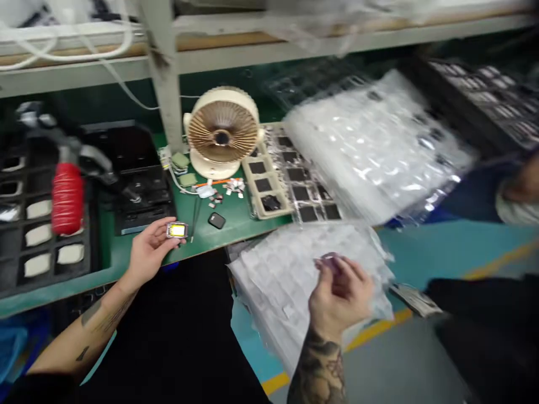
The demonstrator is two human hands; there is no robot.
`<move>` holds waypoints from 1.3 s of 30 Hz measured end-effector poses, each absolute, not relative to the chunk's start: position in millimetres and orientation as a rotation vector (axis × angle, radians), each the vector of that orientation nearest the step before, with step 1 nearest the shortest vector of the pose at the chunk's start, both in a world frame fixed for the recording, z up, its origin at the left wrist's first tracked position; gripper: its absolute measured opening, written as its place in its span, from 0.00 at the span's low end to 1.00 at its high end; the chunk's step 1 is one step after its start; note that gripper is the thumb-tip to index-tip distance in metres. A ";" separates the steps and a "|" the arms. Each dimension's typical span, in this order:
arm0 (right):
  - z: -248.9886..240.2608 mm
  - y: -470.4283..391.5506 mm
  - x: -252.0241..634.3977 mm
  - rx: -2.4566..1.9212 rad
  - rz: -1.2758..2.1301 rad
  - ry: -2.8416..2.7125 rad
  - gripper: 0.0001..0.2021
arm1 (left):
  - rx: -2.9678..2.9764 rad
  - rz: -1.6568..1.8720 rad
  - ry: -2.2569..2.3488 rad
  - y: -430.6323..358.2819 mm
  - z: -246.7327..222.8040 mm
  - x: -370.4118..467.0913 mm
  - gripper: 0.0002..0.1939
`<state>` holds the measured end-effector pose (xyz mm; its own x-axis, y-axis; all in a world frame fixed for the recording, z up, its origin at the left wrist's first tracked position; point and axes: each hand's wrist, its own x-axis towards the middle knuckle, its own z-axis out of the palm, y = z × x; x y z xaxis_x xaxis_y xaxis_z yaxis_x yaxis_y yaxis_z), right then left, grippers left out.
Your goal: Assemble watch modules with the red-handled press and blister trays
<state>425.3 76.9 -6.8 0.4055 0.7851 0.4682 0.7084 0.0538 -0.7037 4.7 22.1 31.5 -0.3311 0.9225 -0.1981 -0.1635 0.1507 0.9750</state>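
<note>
Near the bench's front edge, my left hand (147, 252) pinches a small rectangular device housing (177, 230) between thumb and fingers. The housing shows a bright white and yellow face inside a metallic frame. Just right of it, a small black rounded square piece (216, 220) lies on the green bench. My right hand (342, 294) is raised over a stack of white translucent trays (273, 280). Its fingers are closed on a small, thin purplish piece (330, 260), blurred, whose kind I cannot make out.
A cream fan (223, 132) stands against the shelf post (162, 73). Left are a lever press with a red handle (68, 196) and a black tray (90, 247) of pale parts. To the right, a beige tray (275, 212) adjoins bagged clear trays (379, 146). Another person's arm (520, 188) shows far right.
</note>
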 end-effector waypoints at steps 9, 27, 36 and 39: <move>43.6 88.9 160.2 -0.666 0.989 -1.893 0.17 | 0.677 1.521 1.360 -8.7 38.4 -13.4 0.27; 38.5 85.6 100.4 -0.717 1.366 -1.821 0.10 | 0.832 1.579 1.368 -22.0 39.0 -51.1 0.21; 44.0 82.7 100.3 -0.761 1.240 -1.858 0.09 | 1.054 1.679 1.564 -19.0 28.8 -45.7 0.12; 56.8 95.4 106.2 -0.697 1.179 -2.073 0.09 | 0.791 1.694 1.456 -20.5 25.5 -41.7 0.13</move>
